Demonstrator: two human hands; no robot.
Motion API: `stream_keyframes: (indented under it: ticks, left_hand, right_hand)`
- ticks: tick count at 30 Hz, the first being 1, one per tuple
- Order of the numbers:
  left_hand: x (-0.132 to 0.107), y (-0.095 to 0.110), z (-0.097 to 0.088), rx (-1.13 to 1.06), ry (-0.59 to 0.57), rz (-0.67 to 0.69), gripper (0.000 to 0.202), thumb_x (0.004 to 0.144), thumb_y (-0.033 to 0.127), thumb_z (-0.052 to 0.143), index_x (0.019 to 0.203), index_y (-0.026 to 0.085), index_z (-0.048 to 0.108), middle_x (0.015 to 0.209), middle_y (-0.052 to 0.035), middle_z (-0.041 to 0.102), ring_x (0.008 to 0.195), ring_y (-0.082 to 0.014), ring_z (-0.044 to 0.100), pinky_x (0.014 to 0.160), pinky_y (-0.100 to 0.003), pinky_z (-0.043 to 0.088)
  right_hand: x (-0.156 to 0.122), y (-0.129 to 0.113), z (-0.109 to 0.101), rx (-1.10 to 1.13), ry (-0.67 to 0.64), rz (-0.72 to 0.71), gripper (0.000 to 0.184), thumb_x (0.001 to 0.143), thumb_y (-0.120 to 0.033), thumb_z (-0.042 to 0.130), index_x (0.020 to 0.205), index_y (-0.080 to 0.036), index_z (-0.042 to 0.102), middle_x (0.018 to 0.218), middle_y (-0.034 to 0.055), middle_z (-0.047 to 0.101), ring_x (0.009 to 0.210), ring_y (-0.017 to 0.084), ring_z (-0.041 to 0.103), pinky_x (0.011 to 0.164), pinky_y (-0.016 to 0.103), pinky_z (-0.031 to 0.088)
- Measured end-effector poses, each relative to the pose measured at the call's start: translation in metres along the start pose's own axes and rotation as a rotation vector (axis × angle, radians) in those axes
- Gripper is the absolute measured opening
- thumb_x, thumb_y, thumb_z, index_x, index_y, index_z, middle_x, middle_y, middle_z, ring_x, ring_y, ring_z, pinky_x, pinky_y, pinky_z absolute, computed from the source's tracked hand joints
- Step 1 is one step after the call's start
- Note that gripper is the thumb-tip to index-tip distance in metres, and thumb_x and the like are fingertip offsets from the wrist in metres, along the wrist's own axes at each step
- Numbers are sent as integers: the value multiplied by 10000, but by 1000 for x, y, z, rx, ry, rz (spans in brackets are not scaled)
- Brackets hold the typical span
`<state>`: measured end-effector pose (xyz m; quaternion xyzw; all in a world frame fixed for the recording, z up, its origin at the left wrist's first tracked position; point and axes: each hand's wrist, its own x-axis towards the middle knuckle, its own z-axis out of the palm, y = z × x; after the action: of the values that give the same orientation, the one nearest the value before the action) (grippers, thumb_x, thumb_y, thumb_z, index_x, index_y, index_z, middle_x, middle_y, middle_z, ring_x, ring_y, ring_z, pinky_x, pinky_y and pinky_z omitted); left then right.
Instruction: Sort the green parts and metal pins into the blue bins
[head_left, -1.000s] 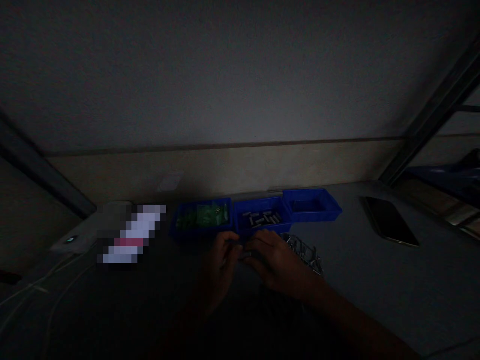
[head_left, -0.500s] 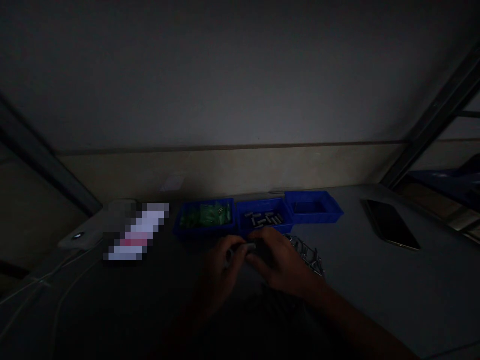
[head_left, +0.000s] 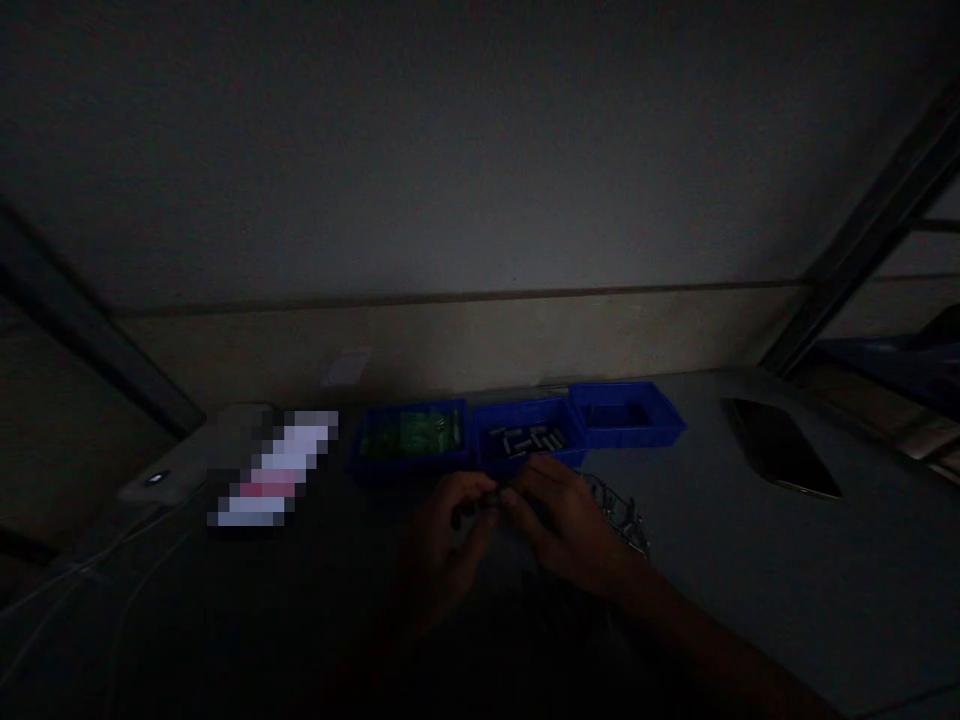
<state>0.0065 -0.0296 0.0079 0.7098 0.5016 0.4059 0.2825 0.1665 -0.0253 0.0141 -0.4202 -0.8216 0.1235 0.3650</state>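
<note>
In the dim light my left hand [head_left: 450, 535] and my right hand [head_left: 566, 520] meet in front of the blue bins, both closed. Their fingertips pinch a small metal part [head_left: 493, 497] between them; most of it is covered by the fingers and dark, so its exact kind is unclear. Just beyond the hands stands a blue bin of short metal cylinders [head_left: 525, 440]. Beside my right hand lies a heap of thin metal pieces [head_left: 622, 515], partly hidden by that hand.
A blue bin of green pieces [head_left: 420, 435] stands left of the cylinders, and another blue bin [head_left: 630, 425] to the right. A dark phone-like slab [head_left: 781, 447] lies at the right. At the left are a blurred-out bright screen [head_left: 289, 465], a white device [head_left: 157, 482] and cables [head_left: 82, 568].
The fingers have closed further over the small metal part, so less of it shows. My right thumb has shifted up toward the left fingertips. The bins have stayed in place.
</note>
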Motion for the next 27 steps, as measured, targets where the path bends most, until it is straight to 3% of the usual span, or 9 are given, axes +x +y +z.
stream_keyframes:
  ticks: [2,6,11,14,18,22,27]
  left_hand:
    - [0,1,0,32,26,-1,190,776,335,492,828,176,582,726,-22,601,655,-132,534,604,-229,414]
    - [2,2,0,-2,12,-49,234,803,361,453,820,177,597,744,-30,620,683,-142,560,618,-232,426]
    - [-1,1,4,-34,-198,-107,298,846,383,397,856,181,616,708,-16,624,651,-138,566,600,-227,433]
    - [-8,0,8,54,-362,-10,249,842,297,424,959,222,631,876,-22,651,790,-143,582,718,-238,452]
    - [-15,-3,11,176,-536,145,431,810,121,393,1114,352,592,1095,-11,589,945,-148,553,825,-260,431]
    - [-14,-4,6,261,-581,188,491,770,67,413,1086,390,604,1111,-8,554,974,-179,527,817,-289,421]
    - [-10,-4,2,366,-586,183,275,841,201,425,1013,302,615,1122,-24,528,983,-182,510,828,-307,412]
  right_hand:
    - [0,0,0,2,-6,17,236,892,-264,406,721,-175,543,711,29,550,714,139,511,650,266,390]
    - [-1,-2,-1,48,30,22,133,860,-286,475,897,-181,548,820,43,590,785,154,537,696,280,407]
    - [0,5,-1,-18,59,-19,178,890,-265,414,827,-175,554,774,43,589,757,157,525,690,285,394]
    - [3,18,-3,-173,160,54,249,903,-270,382,767,-176,568,749,51,579,743,166,494,702,304,372]
    - [5,40,-6,-357,266,176,251,895,-302,415,795,-180,610,798,67,597,813,196,468,742,344,346]
    - [4,49,-2,-427,301,257,231,880,-331,450,842,-200,636,866,82,612,909,236,442,752,383,330]
    - [3,45,5,-425,266,336,235,873,-349,457,934,-223,645,959,104,595,1024,282,398,802,448,310]
